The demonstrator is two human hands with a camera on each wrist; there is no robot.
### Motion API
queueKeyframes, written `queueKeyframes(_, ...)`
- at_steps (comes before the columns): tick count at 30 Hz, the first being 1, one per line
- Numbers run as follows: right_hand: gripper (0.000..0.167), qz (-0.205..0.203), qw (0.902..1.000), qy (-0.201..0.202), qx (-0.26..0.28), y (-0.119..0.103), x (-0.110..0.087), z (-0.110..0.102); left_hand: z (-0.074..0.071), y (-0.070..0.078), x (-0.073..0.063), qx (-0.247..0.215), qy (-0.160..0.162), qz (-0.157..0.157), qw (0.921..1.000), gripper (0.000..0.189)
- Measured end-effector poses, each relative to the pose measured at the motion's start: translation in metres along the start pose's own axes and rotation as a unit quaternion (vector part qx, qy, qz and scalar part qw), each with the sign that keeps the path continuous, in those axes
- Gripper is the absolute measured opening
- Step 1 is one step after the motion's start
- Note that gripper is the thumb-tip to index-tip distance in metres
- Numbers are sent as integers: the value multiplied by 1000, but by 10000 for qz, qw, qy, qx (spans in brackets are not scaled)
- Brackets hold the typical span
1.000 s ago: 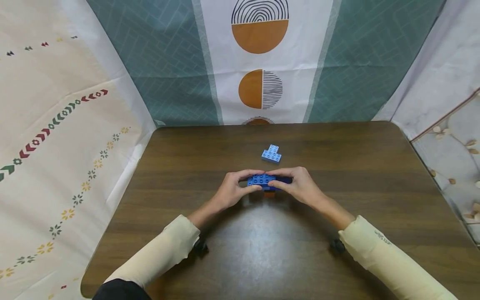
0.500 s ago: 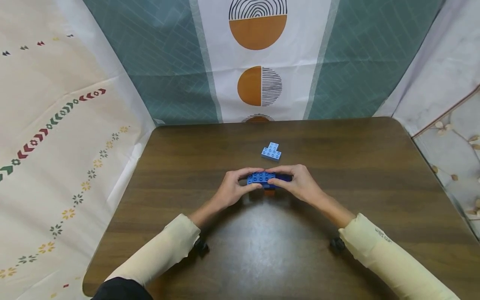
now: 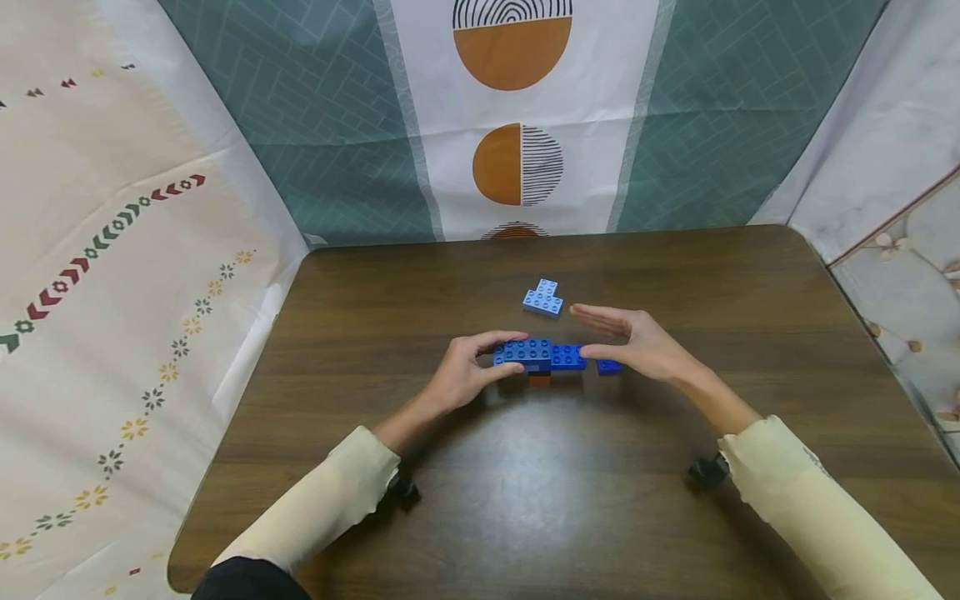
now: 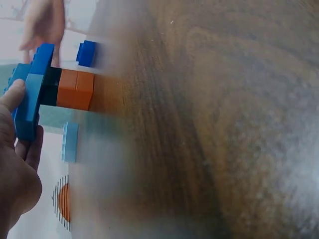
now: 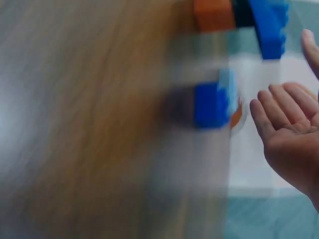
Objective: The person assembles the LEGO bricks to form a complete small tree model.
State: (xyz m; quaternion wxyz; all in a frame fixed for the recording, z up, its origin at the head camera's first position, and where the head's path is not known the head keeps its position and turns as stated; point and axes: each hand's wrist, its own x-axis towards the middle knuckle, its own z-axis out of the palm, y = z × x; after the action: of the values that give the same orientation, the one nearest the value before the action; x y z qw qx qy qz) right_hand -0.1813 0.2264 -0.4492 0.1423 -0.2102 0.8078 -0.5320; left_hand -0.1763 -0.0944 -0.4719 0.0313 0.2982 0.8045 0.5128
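A person's left hand (image 3: pixel 465 375) pinches one end of a blue-topped brick build (image 3: pixel 522 350) on a wooden worktop (image 3: pixel 420 292), thumb along the near side and fingers behind, while the right hand (image 3: pixel 637 342) hangs spread and holding nothing off the other end. Below the right palm sits a loose dark blue brick (image 3: pixel 609 367); a stepped light blue piece (image 3: pixel 542 302) (one brick or several joined, it is hard to say) lies farther back. The step appears to be adding bricks to the build, and doing it well would likely mean bracing the base with the left hand, lining up the studs first, and pressing straight down, gently where the blue top overhangs its support. The left wrist view shows what the head view mostly hides: side-by-side orange bricks (image 4: pixel 76 88) as the foot, with a dark layer (image 4: pixel 51 85) between them and the blue. From the head, the right thumb seems to meet the build's end; the right wrist view shows a gap there, though only the head view shows the studs clearly from above.
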Motion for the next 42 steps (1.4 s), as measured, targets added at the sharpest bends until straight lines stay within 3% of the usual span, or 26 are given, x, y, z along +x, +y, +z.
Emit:
queueKeyframes(5, 79, 216, 9990, -100, -387, 24, -12, -7, 0, 0, 0, 97, -39, -9, 9999, 43)
queueKeyframes(9, 75, 356, 9978, -140, -545, 34, -18, -4, -1, 0, 1, 146, -70, -26, 9999, 43)
queueKeyframes(12, 72, 418, 9942, -117, -986, 35, -22, -2, -1, 1, 1, 181, -104, 12, 9998, 43)
queueKeyframes(16, 63, 210, 9828, -90, -1832, 32, -25, 1, -1, 1, 1, 161, -138, 95, 9997, 44)
queueKeyframes(19, 53, 23, 9774, 20, -2115, 33, -25, 3, -1, 2, 1, 167, -134, 128, 9997, 45)
queueKeyframes(24, 45, -42, 9783, 330, -2044, 30, -25, 2, -2, 2, 1, 210, -126, 143, 9996, 45)
queueKeyframes(33, 44, -299, 9813, 885, -1681, 12, -23, -6, -3, 3, 2, 271, -152, 139, 9994, 45)
queueKeyframes(42, 48, -389, 9870, 948, -1239, -15, -18, -6, -4, 3, 1, 225, -186, 138, 9995, 45)
